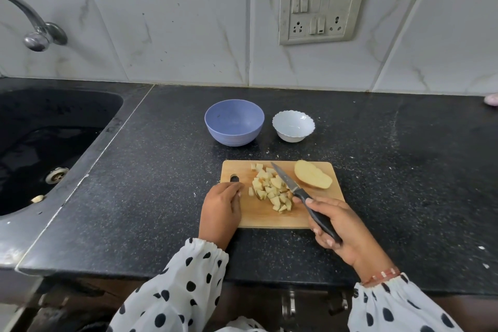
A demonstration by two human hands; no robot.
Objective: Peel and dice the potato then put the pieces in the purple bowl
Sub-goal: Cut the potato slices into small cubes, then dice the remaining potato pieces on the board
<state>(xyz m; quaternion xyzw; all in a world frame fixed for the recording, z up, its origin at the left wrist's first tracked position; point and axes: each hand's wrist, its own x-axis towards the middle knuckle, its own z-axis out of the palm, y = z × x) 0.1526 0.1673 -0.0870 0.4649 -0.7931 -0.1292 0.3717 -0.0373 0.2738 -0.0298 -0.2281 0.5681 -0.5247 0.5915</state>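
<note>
Potato half-diced on board, bowls empty

Potato: one uncut half lies flat side down at the far right of the board. Dice sit in a loose pile mid-board, a few strays toward the far edge.

Right hand grips the knife by its black handle, fingers curled round it. Blade points far-left, lying over the right side of the pile, tip near the board's far edge.

Left hand rests on the board's near-left part, fingers curled under, knuckles just beside the handle hole. Cannot tell if it pinches anything; no piece visible in it.

Purple bowl sits on the counter beyond the board, nothing in it. White bowl is just to its right, apart from it, also holding nothing. Sink on the far left, tap above it. Socket plate on the tiled wall.
</note>
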